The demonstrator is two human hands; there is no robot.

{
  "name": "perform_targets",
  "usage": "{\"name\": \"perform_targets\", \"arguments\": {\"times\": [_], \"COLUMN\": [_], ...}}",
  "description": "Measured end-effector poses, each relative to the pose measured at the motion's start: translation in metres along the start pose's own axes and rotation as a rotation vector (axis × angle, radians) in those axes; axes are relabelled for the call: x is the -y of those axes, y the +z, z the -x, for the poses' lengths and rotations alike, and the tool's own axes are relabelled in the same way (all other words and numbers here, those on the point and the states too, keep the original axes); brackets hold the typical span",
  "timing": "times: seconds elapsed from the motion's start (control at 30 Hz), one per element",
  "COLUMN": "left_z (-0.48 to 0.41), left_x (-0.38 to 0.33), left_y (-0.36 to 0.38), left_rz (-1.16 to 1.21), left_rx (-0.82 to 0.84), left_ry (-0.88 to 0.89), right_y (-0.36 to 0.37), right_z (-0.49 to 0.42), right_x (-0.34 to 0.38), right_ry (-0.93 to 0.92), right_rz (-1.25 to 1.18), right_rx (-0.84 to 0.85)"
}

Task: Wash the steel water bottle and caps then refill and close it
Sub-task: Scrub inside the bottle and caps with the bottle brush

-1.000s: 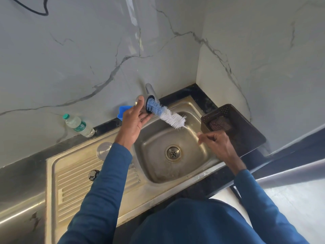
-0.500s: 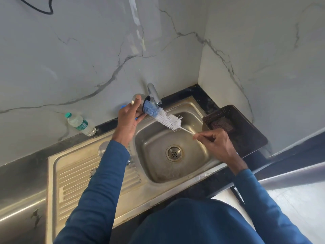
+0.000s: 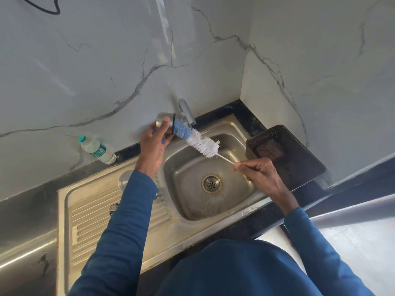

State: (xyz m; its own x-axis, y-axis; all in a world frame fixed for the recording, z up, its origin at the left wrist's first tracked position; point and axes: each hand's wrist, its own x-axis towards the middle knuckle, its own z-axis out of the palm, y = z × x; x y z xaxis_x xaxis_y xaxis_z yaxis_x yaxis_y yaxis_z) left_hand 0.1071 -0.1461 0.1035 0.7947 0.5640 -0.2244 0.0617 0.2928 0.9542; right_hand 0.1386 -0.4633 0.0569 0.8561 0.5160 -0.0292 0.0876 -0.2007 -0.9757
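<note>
Marble wall (image 3: 106,60) fills the upper view from nine o'clock round to three. Below it the steel sink (image 3: 89,210) runs from a ribbed drainboard at eight o'clock to the basin near the centre, with the drain (image 3: 211,183) in its floor. A dark brown basket (image 3: 299,159) sits at three o'clock, just beside the basin rim, and a plastic water bottle (image 3: 97,150) lies on the counter at nine o'clock. The tap (image 3: 186,111) stands at twelve o'clock behind the basin.

The left hand (image 3: 152,144) grips the steel cap (image 3: 163,121) just left of the tap, fingers curled around it with its open mouth turned toward four o'clock. The bottle brush (image 3: 196,141) has its blue end set in that mouth; its long axis slants from ten o'clock down to four o'clock. The right hand (image 3: 259,173) pinches the thin white handle between thumb and fingertips, the other fingers curled in.

So the cap lies up and left along the brush's own line from the right hand, and any push or twist should probably follow that slant. The steel bottle itself is not plainly visible.

Against a second ago, the cap and left hand sit slightly nearer the tap, and the blue sponge-like thing behind the hand is now mostly hidden.
</note>
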Motion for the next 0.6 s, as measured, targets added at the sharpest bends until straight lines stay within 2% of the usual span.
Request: {"name": "perform_targets", "arguments": {"times": [0.2,0.37,0.5,0.6], "left_z": [0.006,-0.006,0.003,0.004], "left_x": [0.004,-0.007,-0.004,-0.007], "left_y": [-0.002,-0.019,-0.01,-0.009], "left_rz": [-0.082,-0.068,-0.168,-0.156], "left_rx": [0.086,-0.035,0.083,0.045], "left_ry": [0.022,0.062,0.022,0.064], "right_y": [-0.004,-0.01,-0.009,-0.01], "right_z": [-0.003,0.0,-0.003,-0.001], "right_x": [0.003,0.003,0.007,0.007], "right_ry": [0.017,0.018,0.028,0.028], "right_rz": [-0.018,-0.062,-0.053,-0.049], "right_rx": [0.012,0.044,0.051,0.069]}}
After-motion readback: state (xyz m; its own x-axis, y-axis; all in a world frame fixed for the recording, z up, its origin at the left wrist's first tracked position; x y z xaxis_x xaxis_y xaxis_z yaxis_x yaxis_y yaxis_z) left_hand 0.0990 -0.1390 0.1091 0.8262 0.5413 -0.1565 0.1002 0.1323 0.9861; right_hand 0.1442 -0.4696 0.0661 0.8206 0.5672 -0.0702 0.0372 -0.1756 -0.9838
